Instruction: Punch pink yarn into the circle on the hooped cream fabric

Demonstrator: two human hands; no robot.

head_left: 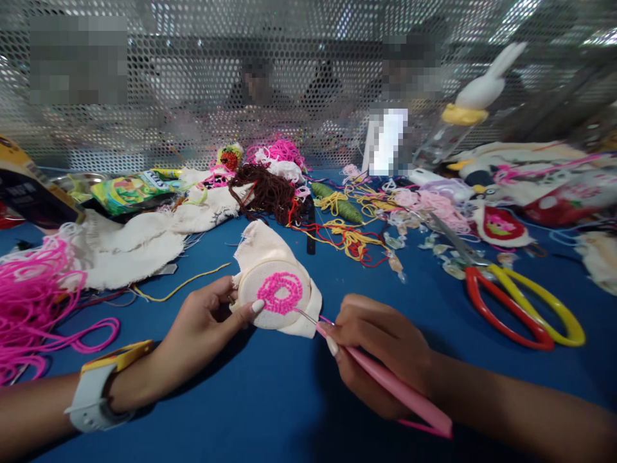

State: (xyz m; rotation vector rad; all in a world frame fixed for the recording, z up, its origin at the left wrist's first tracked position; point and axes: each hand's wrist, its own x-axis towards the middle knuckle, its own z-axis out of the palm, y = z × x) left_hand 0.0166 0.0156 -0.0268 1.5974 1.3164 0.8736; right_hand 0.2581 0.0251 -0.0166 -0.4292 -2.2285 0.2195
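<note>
My left hand (212, 325) grips the left edge of an embroidery hoop (248, 289), its thumb resting on the cloth near the stitches. Cream cloth (263, 241) is stretched in the hoop, with loose corners sticking out around it. Bright pink yarn loops (281, 292) form a ring on the cloth. My right hand (380, 350) is closed around a pink punch needle (390, 379). Its metal tip meets the cloth at the lower right of the pink ring; how deep the tip goes I cannot tell. Pink yarn shows below the handle's rear end.
Red-and-yellow-handled scissors (511, 308) lie to the right. At the left are a tangled pink yarn heap (38, 302) and cream fabric (125, 251). Brown yarn (265, 193), green yarn (342, 206) and wrapped candies lie further back. A bottle (443, 138) stands before a perforated metal panel (183, 83).
</note>
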